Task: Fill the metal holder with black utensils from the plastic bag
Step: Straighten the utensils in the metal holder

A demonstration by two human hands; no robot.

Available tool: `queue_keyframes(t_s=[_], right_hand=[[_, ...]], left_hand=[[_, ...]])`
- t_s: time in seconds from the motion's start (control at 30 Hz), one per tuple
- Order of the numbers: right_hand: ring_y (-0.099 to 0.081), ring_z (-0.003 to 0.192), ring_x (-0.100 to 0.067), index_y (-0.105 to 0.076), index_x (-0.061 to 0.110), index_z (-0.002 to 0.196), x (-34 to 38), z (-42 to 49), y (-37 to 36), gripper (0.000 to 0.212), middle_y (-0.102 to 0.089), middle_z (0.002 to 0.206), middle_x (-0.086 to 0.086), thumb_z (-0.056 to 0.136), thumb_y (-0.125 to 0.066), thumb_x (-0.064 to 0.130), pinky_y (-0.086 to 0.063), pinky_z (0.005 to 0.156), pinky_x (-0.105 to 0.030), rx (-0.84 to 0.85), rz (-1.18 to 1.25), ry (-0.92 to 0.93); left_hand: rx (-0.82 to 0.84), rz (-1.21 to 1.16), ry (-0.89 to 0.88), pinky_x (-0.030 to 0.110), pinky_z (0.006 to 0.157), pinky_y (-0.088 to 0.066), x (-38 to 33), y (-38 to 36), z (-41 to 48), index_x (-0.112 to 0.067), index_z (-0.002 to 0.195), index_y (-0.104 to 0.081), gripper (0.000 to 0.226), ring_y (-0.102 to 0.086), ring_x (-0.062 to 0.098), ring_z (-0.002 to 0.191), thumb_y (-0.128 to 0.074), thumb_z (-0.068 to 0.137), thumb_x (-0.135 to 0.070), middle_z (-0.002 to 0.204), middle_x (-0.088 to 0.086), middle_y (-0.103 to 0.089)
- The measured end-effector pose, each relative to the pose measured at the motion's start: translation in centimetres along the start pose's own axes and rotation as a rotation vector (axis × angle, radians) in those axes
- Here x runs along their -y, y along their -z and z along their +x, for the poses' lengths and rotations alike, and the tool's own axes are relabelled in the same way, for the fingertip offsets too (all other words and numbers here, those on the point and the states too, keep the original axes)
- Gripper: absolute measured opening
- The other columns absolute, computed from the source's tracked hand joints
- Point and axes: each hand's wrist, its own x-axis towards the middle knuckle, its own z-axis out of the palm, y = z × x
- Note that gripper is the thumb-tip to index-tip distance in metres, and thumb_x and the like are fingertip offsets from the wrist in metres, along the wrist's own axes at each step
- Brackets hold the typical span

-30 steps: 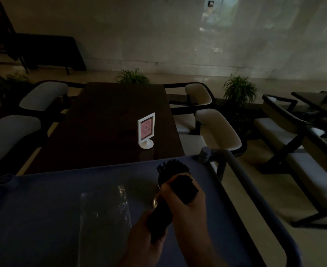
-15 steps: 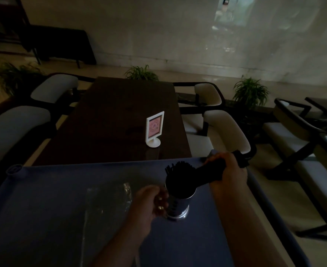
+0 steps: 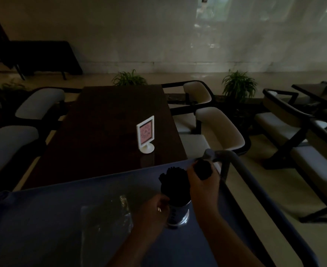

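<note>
A shiny metal holder stands upright on the blue cart top, packed with black utensils that stick out of its mouth. My left hand is wrapped around the holder's left side. My right hand is closed on a bundle of black utensils, held just right of and above the holder, touching the ones inside. A clear plastic bag lies flat on the cart to the left of the holder; what it contains cannot be made out in the dim light.
The cart's grey handle bar runs along its right side. Beyond the cart stands a dark wooden table with a white sign stand. Padded chairs flank the table on both sides, and more seating stands at the right.
My right hand has swung the utensil bundle from pointing sideways to more upright beside the holder. The left hand stayed on the holder. The camera view shifted slightly.
</note>
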Motion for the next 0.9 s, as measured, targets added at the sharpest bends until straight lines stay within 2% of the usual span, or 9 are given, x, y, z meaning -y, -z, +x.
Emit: queue_keyframes(t_s=[0.17, 0.27, 0.4, 0.47, 0.53, 0.63, 0.7, 0.77, 0.9], right_hand=[[-0.052, 0.109, 0.005, -0.053, 0.059, 0.094, -1.8, -1.0, -0.5, 0.049, -0.05, 0.113, 0.028, 0.079, -0.074, 0.018, -0.05, 0.09, -0.028, 0.086, -0.262, 0.155], [-0.05, 0.116, 0.0, -0.052, 0.066, 0.091, -2.6, -1.1, -0.7, 0.059, -0.046, 0.12, 0.026, 0.077, -0.078, 0.015, -0.05, 0.098, -0.035, 0.062, -0.271, 0.156], [-0.048, 0.119, -0.003, -0.049, 0.071, 0.092, -3.3, -1.1, -0.9, 0.066, -0.046, 0.125, 0.019, 0.077, -0.078, 0.013, -0.046, 0.103, -0.037, 0.054, -0.282, 0.147], [-0.047, 0.121, -0.005, -0.048, 0.073, 0.093, -3.6, -1.3, -1.0, 0.069, -0.045, 0.124, 0.022, 0.077, -0.078, 0.013, -0.045, 0.105, -0.038, 0.085, -0.295, 0.147], [-0.047, 0.124, -0.011, -0.048, 0.074, 0.093, -4.0, -1.7, -1.0, 0.071, -0.045, 0.127, 0.02, 0.078, -0.077, 0.012, -0.044, 0.106, -0.042, 0.097, -0.297, 0.124], [-0.047, 0.128, -0.017, -0.043, 0.078, 0.097, -4.9, -2.0, -0.8, 0.077, -0.044, 0.135, 0.012, 0.078, -0.077, 0.011, -0.043, 0.108, -0.043, 0.081, -0.31, 0.111], [-0.047, 0.129, -0.016, -0.041, 0.079, 0.097, -5.2, -2.0, -0.7, 0.077, -0.043, 0.136, 0.012, 0.078, -0.078, 0.014, -0.042, 0.106, -0.033, 0.104, -0.333, 0.11], [-0.047, 0.127, -0.012, -0.042, 0.078, 0.096, -5.2, -1.9, -0.7, 0.074, -0.043, 0.138, 0.011, 0.078, -0.078, 0.017, -0.039, 0.1, -0.018, 0.145, -0.366, 0.118], [-0.046, 0.124, -0.007, -0.05, 0.064, 0.095, -5.1, -1.8, 0.0, 0.049, -0.045, 0.135, 0.015, 0.075, -0.079, 0.028, -0.045, 0.101, -0.028, 0.2, -0.415, 0.194]], left_hand=[[0.019, -0.118, -0.024, 0.012, 0.06, -0.045, 1.2, -0.1, 0.2, -0.044, 0.076, -0.069, 0.03, -0.064, -0.009, 0.068, -0.065, 0.091, -0.018, 0.076, -0.013, -0.072], [0.024, -0.005, -0.111, 0.004, 0.058, -0.044, 1.6, -0.2, 0.4, -0.044, 0.074, -0.065, 0.029, -0.063, -0.013, 0.073, -0.071, 0.086, -0.018, 0.076, -0.009, -0.068], [-0.093, 0.169, -0.264, 0.004, 0.076, -0.042, 2.1, -0.7, 0.7, -0.036, 0.093, -0.063, 0.035, -0.06, 0.001, 0.091, -0.078, 0.076, -0.009, 0.101, -0.007, -0.058], [-0.095, 0.249, -0.273, 0.012, 0.087, -0.043, 2.7, -0.8, 0.8, -0.028, 0.105, -0.065, 0.032, -0.055, 0.006, 0.102, -0.077, 0.078, -0.017, 0.116, -0.008, -0.052], [-0.07, 0.311, -0.238, 0.021, 0.089, -0.044, 3.1, -0.9, 0.6, -0.026, 0.121, -0.058, 0.046, -0.05, 0.007, 0.107, -0.076, 0.079, -0.027, 0.123, -0.015, -0.043], [-0.029, 0.143, -0.233, 0.021, 0.094, -0.047, 2.7, -1.5, 0.5, -0.035, 0.122, -0.053, 0.061, -0.055, 0.002, 0.113, -0.081, 0.072, -0.017, 0.126, -0.018, -0.048], [-0.034, 0.05, -0.229, 0.016, 0.097, -0.045, 2.2, -1.9, 0.3, -0.041, 0.127, -0.05, 0.07, -0.051, -0.011, 0.114, -0.082, 0.071, -0.013, 0.125, -0.023, -0.049], [-0.053, -0.014, -0.217, 0.021, 0.098, -0.048, 1.8, -2.0, 0.2, -0.039, 0.125, -0.053, 0.066, -0.053, -0.01, 0.113, -0.08, 0.074, -0.008, 0.124, -0.02, -0.054], [-0.088, -0.056, -0.255, 0.005, 0.087, -0.045, 1.4, -2.1, 0.1, -0.042, 0.116, -0.054, 0.07, -0.054, -0.011, 0.112, -0.078, 0.072, 0.006, 0.12, -0.017, -0.055]])
